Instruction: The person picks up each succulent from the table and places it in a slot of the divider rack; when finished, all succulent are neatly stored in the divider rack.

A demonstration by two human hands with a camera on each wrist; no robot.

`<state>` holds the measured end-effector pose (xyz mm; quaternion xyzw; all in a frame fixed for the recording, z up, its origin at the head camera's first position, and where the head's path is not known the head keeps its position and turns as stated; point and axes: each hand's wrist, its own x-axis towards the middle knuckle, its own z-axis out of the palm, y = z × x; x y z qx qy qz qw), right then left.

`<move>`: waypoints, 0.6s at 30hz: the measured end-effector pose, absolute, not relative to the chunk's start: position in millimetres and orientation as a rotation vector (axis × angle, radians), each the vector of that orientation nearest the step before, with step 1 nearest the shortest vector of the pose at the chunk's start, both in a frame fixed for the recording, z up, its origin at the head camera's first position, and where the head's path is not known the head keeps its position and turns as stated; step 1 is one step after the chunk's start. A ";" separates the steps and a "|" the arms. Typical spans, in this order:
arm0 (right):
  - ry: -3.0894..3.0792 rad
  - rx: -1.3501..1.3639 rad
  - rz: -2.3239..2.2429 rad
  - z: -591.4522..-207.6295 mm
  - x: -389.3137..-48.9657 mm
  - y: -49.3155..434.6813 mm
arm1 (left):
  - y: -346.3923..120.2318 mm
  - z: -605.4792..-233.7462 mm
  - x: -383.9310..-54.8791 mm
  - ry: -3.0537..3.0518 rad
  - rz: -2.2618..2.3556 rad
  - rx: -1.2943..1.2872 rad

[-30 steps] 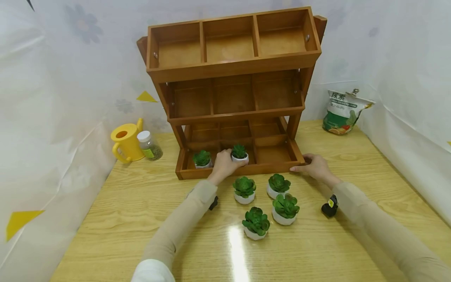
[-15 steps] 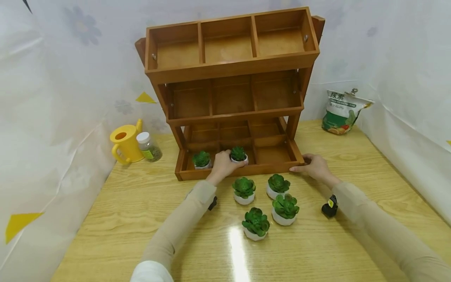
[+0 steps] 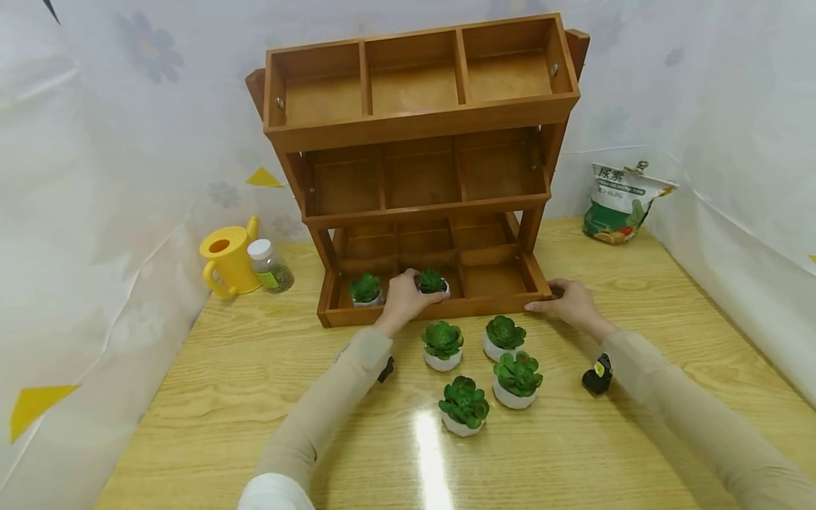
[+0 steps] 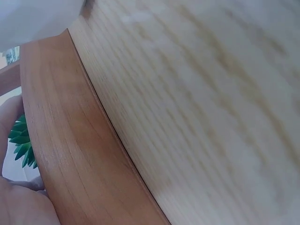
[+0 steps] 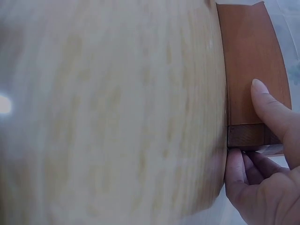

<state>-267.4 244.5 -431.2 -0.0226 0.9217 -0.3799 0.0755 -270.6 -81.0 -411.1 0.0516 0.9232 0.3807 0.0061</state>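
Note:
My left hand (image 3: 406, 297) grips a small succulent in a white pot (image 3: 432, 282), inside the bottom tier's front middle compartment; the front board hides the pot's base. In the left wrist view, the succulent's pointed leaves (image 4: 22, 143) show between thumb and fingers, behind that board. A second potted succulent (image 3: 366, 288) sits in the compartment to the left. At the front right corner of the three-tier wooden planter shelf (image 3: 421, 129), my right hand (image 3: 569, 306) pinches the frame. The right wrist view shows its thumb (image 5: 267, 101) on the front board and fingers around the end.
Several potted succulents (image 3: 464, 402) stand on the wooden table (image 3: 255, 404) in front of the shelf. A yellow watering can (image 3: 231, 258) and a white-capped jar (image 3: 270, 265) are at left. A clipped white-and-green bag (image 3: 625, 202) stands at back right.
The succulent in my left hand has sunk slightly lower into the middle compartment. My right hand keeps its hold on the shelf corner.

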 end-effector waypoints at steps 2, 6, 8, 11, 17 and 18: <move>2.767 -0.071 -1.140 -431.3 -266.9 243.7 | -81.1 -411.1 -270.2 2.890 1.205 0.154; 2.767 -0.077 -1.144 -431.4 -265.9 244.6 | -80.1 -411.4 -269.5 2.888 1.224 0.144; 2.763 -0.072 -1.146 -431.8 -265.8 244.9 | -79.7 -411.8 -269.1 2.886 1.227 0.144; 2.756 -0.069 -1.138 -431.7 -265.7 244.8 | -79.8 -413.0 -268.9 2.886 1.226 0.145; 2.748 -0.066 -1.128 -429.4 -267.8 241.8 | -82.3 -414.7 -270.1 2.886 1.251 0.126; 2.745 -0.063 -1.131 -428.8 -268.5 241.2 | -82.9 -414.6 -270.1 2.882 1.260 0.124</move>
